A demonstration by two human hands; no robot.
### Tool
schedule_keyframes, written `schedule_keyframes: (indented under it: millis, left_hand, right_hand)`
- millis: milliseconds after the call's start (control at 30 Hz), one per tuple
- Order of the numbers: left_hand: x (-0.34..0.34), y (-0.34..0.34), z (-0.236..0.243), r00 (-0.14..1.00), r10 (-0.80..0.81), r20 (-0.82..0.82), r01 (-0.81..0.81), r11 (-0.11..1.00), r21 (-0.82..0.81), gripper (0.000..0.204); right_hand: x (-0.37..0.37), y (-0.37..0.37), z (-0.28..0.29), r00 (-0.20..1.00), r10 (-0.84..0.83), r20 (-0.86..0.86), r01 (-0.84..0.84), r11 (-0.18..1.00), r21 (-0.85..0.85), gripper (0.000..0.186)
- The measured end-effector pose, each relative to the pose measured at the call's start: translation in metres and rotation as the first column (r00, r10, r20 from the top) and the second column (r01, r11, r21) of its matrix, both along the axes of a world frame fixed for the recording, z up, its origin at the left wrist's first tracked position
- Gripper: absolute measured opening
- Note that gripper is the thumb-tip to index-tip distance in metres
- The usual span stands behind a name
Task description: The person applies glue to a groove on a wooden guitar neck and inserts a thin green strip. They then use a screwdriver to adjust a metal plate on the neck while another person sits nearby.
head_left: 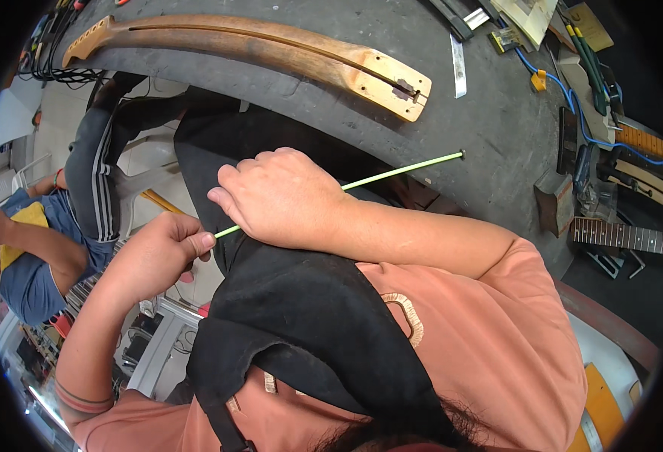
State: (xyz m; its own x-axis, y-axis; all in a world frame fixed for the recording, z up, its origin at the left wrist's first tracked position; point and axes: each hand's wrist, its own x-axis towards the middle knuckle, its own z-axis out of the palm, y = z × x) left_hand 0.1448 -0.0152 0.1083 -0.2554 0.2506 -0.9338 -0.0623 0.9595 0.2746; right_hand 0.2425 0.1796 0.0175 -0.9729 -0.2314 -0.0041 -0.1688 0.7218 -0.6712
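A thin pale green rod [406,169] with a dark tip runs diagonally across my lap, over a black apron [294,301]. My left hand [166,248] pinches it at the lower-left end between thumb and fingers. My right hand [278,197], back upward, has its fingers curled around the rod a little farther along. Beyond my hands, a wooden guitar neck [256,45] lies on the dark workbench [482,173], showing a long central channel and a lighter, square heel end with small holes.
At the left, a seated co-worker [45,256] in blue holds a bent arm near a yellow cloth. Along the bench's right side are blue cable [568,98], green-handled tools [587,60], metal pieces and a fretboard [617,233]. A metal strip [459,68] lies beside the neck.
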Motion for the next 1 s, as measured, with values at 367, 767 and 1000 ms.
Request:
schedule_keyframes:
  millis: [367,767,1000]
  left_hand:
    - [0.001,0.019,0.016,0.994,-0.102,-0.049,0.095,0.987,-0.126,0.035]
    - [-0.003,0.029,0.021,0.991,-0.121,-0.059,0.107,0.973,-0.203,0.038]
    - [-0.003,0.038,0.031,0.979,-0.18,-0.096,0.155,0.963,-0.22,0.039]
  right_hand:
    - [-0.003,-0.002,-0.007,0.996,-0.045,-0.082,0.044,0.999,-0.01,0.033]
    - [-0.008,0.002,-0.003,0.998,-0.063,-0.026,0.061,0.996,-0.07,0.034]
    - [-0.009,0.003,-0.003,0.997,-0.072,-0.038,0.067,0.991,-0.12,0.033]
